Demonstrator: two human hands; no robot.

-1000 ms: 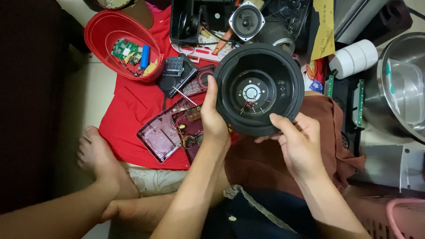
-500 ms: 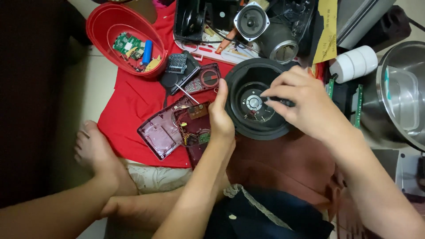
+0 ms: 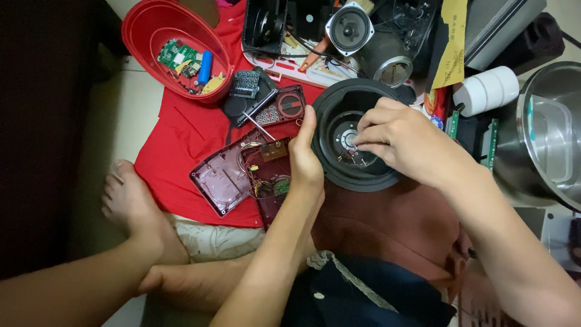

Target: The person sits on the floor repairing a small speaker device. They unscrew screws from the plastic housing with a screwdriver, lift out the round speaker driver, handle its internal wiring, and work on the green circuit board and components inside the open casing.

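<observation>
A round black speaker cone (image 3: 339, 166) rests over my lap, open side up. My left hand (image 3: 305, 163) grips its left rim, thumb pointing up along the edge. My right hand (image 3: 396, 139) reaches into the cone from the right, its fingertips pinched at the silver metal centre (image 3: 350, 140); whether they hold a small part is hidden. Just left of my left hand lies an opened dark red device shell (image 3: 227, 175) with a circuit board and thin wires showing.
A red bowl (image 3: 154, 30) holding a green board and a blue cell sits top left on a red cloth (image 3: 175, 145). Speaker parts (image 3: 350, 27) crowd the top. A white tape roll (image 3: 484, 91) and a steel pot (image 3: 551, 133) stand right. My bare foot (image 3: 130, 203) lies left.
The cone has been lowered from a raised tilt onto my lap. My right hand left the lower rim and went inside to the centre. My left hand kept the left rim.
</observation>
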